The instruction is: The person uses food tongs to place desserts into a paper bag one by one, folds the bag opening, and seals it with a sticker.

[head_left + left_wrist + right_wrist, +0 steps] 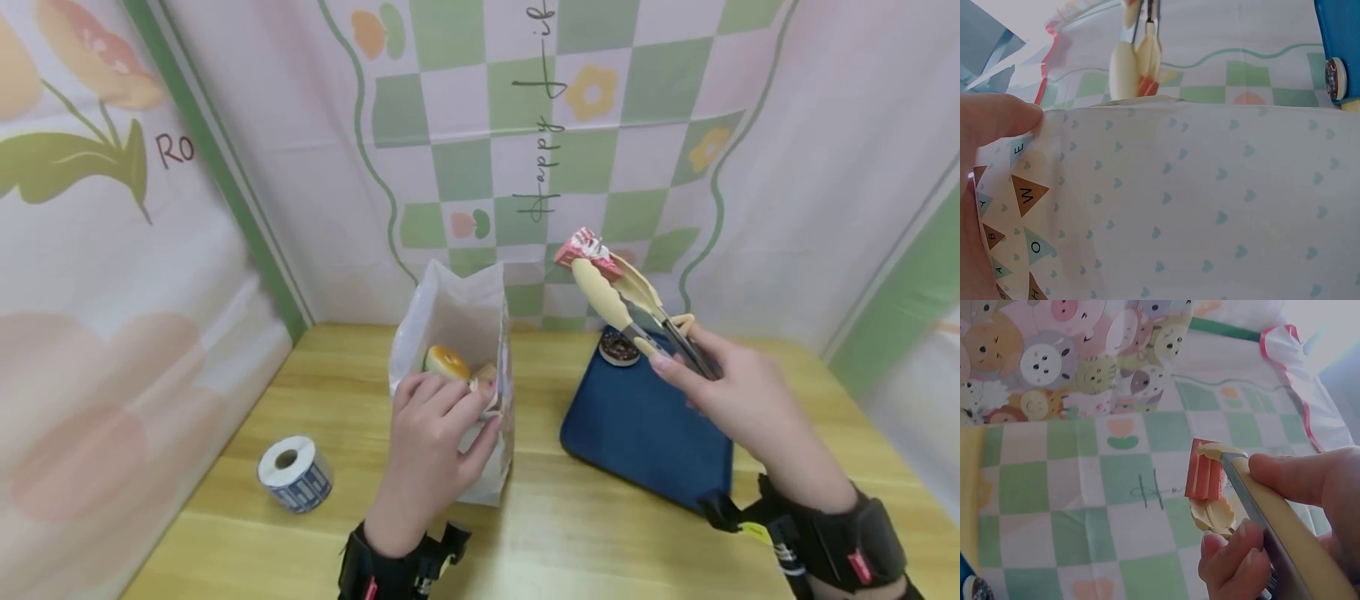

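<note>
My left hand (431, 429) grips the near rim of an upright white paper bag (480, 479), its thumb at one corner in the left wrist view. Inside the open bag lie a glazed bun (448, 363) and another pastry piece (486, 382), partly hidden by my fingers. With my right hand (750, 392) I hold cream-tipped metal tongs (597, 292), raised over the back of the tray. Between the tong tips is a pink cake slice (573, 250) with white topping; its ridged red side shows in the right wrist view.
A dark blue tray (637, 442) lies right of the bag, with a chocolate doughnut (619, 348) at its far left corner. A roll of printed labels (303, 479) stands on the wooden table (360, 358) to the left. Patterned curtains (330, 267) hang behind the table.
</note>
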Motion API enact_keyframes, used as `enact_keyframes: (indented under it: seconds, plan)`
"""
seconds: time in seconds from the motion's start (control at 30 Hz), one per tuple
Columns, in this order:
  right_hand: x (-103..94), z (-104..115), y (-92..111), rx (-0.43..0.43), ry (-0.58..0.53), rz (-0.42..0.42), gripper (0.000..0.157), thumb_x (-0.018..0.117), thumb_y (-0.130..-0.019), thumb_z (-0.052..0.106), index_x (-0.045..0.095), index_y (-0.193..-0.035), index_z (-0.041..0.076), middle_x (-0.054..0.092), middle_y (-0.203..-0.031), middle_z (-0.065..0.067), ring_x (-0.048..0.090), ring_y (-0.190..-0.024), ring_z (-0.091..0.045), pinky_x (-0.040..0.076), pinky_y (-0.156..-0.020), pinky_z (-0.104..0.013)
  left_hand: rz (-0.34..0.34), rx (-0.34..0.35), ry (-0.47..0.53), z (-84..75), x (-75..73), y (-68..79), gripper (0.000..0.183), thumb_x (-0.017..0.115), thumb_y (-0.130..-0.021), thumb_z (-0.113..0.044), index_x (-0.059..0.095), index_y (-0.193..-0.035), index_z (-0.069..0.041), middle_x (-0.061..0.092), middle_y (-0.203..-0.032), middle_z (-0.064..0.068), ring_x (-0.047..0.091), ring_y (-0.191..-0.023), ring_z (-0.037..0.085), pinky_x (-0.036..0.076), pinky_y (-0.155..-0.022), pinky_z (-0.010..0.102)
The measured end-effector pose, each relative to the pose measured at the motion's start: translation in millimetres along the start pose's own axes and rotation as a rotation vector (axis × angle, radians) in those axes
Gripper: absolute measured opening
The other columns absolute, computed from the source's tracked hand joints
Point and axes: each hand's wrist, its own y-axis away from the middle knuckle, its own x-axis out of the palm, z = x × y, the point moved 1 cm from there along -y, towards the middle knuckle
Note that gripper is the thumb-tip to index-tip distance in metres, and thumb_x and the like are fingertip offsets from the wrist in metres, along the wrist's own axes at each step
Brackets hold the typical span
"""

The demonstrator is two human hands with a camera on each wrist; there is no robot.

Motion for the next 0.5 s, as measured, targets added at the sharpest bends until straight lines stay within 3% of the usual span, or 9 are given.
enact_keyframes:
  seconds: [0.17, 0.3, 0.5]
  plan:
    - [1.3, 16.6, 0.6, -0.052, -0.029, -0.003, 0.069, 0.054, -0.094, 0.055, 0.043, -0.145, 0.010, 0.069, -0.097, -0.013, 0.065, -0.066, -0.013, 0.050, -0.054, -0.028, -0.004, -0.005, -0.002, 1.0, -0.2, -0.9, 0.016, 0.073, -0.079, -0.025, 0.070, -0.092, -0.017, 0.060, -0.076, -0.007, 0.055, -0.078, 0.017, 0.038, -0.089, 0.038]
    - [4.8, 27.2, 2.2, -0.098, -0.014, -0.022, 0.060, 0.056, -0.094, 0.054, 0.050, -0.135, 0.011, 0.068, -0.091, -0.009, 0.064, -0.065, -0.012, 0.047, -0.051, -0.027, -0.004, -0.001, -0.003, 0.3, 0.5, -0.8, 0.015, 0.073, -0.079, -0.025, 0.070, -0.091, -0.018, 0.058, -0.075, -0.007, 0.054, -0.078, 0.017, 0.038, -0.089, 0.038]
    - [12.4, 43.4, 3.9, -0.143, 0.012, -0.036, 0.041, 0.057, -0.092, 0.056, 0.058, -0.108, 0.018, 0.059, -0.078, -0.004, 0.053, -0.058, -0.012, 0.041, -0.049, -0.026, 0.005, 0.000, 0.003, -0.5, 0.6, -1.4, 0.015, 0.072, -0.079, -0.024, 0.070, -0.092, -0.018, 0.060, -0.076, -0.007, 0.056, -0.079, 0.017, 0.038, -0.089, 0.038]
